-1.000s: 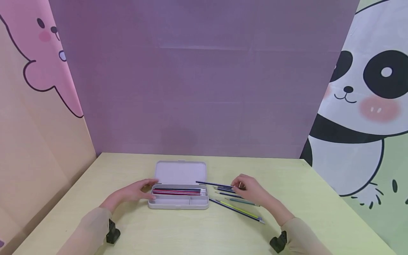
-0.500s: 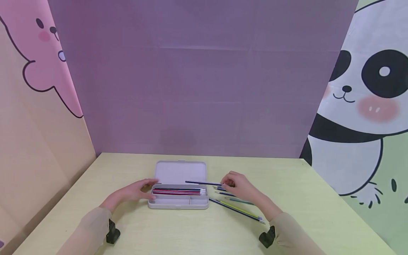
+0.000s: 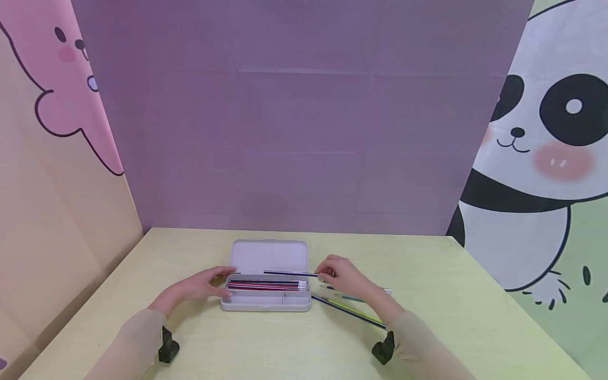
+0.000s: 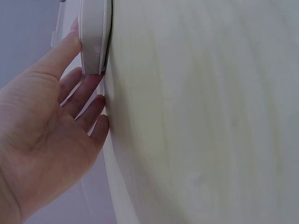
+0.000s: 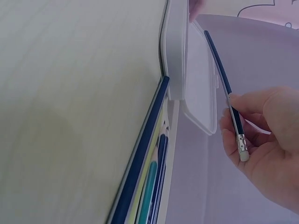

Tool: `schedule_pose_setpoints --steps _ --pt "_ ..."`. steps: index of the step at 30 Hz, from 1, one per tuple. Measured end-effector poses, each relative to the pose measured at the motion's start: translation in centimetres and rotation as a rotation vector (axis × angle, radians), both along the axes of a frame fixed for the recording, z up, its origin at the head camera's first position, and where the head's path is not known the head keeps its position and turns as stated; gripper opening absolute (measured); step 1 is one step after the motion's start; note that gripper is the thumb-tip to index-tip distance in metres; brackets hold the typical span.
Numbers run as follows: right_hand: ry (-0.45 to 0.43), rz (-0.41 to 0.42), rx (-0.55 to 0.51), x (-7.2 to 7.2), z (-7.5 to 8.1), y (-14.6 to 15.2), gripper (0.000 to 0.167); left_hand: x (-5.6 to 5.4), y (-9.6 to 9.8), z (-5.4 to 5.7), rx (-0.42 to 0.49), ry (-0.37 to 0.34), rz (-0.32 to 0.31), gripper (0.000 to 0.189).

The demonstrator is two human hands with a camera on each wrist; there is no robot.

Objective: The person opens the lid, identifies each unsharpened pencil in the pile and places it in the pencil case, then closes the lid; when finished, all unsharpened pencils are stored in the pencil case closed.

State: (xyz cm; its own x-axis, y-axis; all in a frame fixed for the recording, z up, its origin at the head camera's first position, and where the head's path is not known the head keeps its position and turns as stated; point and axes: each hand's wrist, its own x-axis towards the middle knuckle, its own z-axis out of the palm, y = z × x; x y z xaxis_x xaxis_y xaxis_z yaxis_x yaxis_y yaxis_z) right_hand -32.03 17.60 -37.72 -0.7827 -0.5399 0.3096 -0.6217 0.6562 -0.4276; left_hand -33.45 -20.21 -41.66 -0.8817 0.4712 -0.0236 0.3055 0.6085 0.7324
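A white pencil case [image 3: 252,301] lies with its lid [image 3: 269,256] laid back. Several red and dark blue pencils [image 3: 266,286] fill its rear compartment; the narrow front compartments hold nothing. My left hand [image 3: 201,285] holds the case by its left end, thumb at the front corner and fingers at the back; in the left wrist view the thumb [image 4: 63,51] lies along the wall. My right hand [image 3: 347,277] pinches a dark blue pencil [image 5: 219,65] near its white eraser. That pencil hovers level over the case's rear right edge, its other end pointing left.
Right of the case lie several loose pencils: a dark blue one [image 3: 349,312], a yellow-green one [image 3: 358,310] and a teal one [image 5: 148,189] among them. A purple panel [image 3: 304,132] stands along the far edge of the table [image 3: 266,348].
My right hand has carried the dark blue pencil leftward, from over the loose pencils to above the case's back edge. My left hand and the case stay in place.
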Motion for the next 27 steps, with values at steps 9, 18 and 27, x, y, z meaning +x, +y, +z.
schedule_pose_setpoints --steps 9,18,27 --pt "-0.020 0.003 0.008 -0.5 -0.2 -2.2 0.009 -0.3 -0.4 -0.1 0.001 -0.008 0.003 0.076" --pt "-0.037 0.039 0.021 -1.0 -0.7 -3.9 0.010 -0.2 -0.3 -0.1 0.006 -0.014 0.005 0.075" --pt "-0.047 0.052 0.054 -1.2 -0.5 -5.0 0.011 -0.3 -0.3 -0.1 -0.002 -0.006 0.008 0.074"
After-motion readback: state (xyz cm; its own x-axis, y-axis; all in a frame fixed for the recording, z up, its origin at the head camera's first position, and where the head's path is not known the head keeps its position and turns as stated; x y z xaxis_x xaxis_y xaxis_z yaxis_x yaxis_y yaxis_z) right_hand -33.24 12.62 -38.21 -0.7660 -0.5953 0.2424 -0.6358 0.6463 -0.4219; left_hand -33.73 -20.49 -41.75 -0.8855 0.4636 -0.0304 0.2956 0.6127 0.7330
